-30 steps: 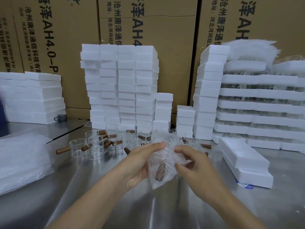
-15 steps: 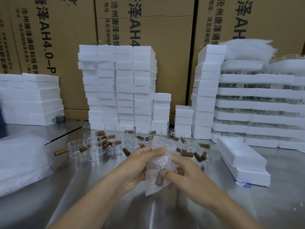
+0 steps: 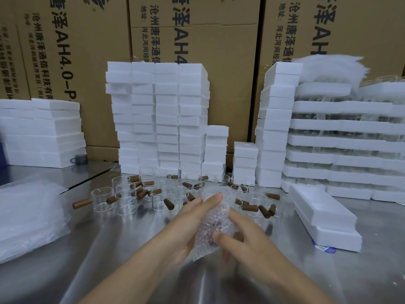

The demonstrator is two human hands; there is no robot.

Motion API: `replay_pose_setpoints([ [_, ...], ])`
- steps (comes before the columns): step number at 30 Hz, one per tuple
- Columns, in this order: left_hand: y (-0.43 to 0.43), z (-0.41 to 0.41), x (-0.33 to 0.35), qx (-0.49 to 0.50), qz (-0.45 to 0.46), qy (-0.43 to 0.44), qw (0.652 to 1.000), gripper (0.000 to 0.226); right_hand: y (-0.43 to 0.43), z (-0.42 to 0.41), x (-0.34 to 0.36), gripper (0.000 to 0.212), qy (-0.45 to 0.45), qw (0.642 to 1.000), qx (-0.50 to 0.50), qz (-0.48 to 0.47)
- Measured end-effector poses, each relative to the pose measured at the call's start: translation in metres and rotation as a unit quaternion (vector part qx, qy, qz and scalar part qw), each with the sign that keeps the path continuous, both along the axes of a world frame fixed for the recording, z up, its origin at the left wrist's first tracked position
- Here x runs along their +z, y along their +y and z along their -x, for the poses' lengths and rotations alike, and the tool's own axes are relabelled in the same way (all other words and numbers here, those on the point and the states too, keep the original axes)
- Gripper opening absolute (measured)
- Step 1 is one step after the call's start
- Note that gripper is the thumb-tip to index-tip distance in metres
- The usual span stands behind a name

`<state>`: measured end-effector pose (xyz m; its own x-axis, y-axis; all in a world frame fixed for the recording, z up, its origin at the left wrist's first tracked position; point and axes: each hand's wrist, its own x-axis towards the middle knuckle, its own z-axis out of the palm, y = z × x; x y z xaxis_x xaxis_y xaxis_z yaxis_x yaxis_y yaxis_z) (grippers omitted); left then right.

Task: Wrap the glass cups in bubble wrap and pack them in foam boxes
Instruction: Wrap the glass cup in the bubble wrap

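Both bare forearms reach in from the near edge of the tabletop (image 3: 109,249) and draw together over its middle, the left from the lower left, the right from the lower right. The left hand (image 3: 190,224) is turned palm inward, with one digit stretched along the top of a bubble wrap bundle (image 3: 213,216) and the rest curled behind it. The right hand (image 3: 249,235) faces it with its back to the camera and grips the bundle's right side and front, pressing two fingertips into the wrap. The hands are just beside each other.

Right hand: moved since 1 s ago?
Yes. The right hand shifted left and toward the person, away from the flat foam box, its fingers now over the bubble-wrapped cup.
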<state>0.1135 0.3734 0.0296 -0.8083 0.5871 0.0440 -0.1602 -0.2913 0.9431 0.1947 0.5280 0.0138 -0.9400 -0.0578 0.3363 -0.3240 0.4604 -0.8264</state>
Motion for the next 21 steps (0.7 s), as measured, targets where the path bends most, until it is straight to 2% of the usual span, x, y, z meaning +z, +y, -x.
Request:
replay_pose_setpoints([
  [3,-0.002,0.002,0.001,-0.012,0.017,0.027,0.999,0.043,0.006,0.001,0.005,0.041,-0.007,1.000,-0.003,0.008],
  [6,-0.003,0.007,-0.001,0.013,0.001,0.036,0.999,0.052,0.005,0.003,0.007,0.030,0.015,0.998,-0.017,0.053],
  [9,-0.005,0.013,-0.004,0.046,-0.020,0.033,0.998,0.056,0.002,0.008,0.004,0.040,0.043,0.990,-0.091,0.095],
  [13,-0.007,0.018,-0.002,0.047,-0.010,0.011,0.999,0.071,0.008,0.015,0.005,0.035,0.074,0.968,-0.190,0.147],
  [16,-0.005,0.016,-0.002,0.003,0.037,0.016,0.999,0.072,0.013,0.017,0.005,0.029,0.082,0.966,-0.172,0.178],
  [21,-0.003,0.012,-0.003,-0.047,0.062,0.037,0.996,0.074,0.017,0.020,0.006,0.022,0.124,0.965,-0.158,0.166],
])
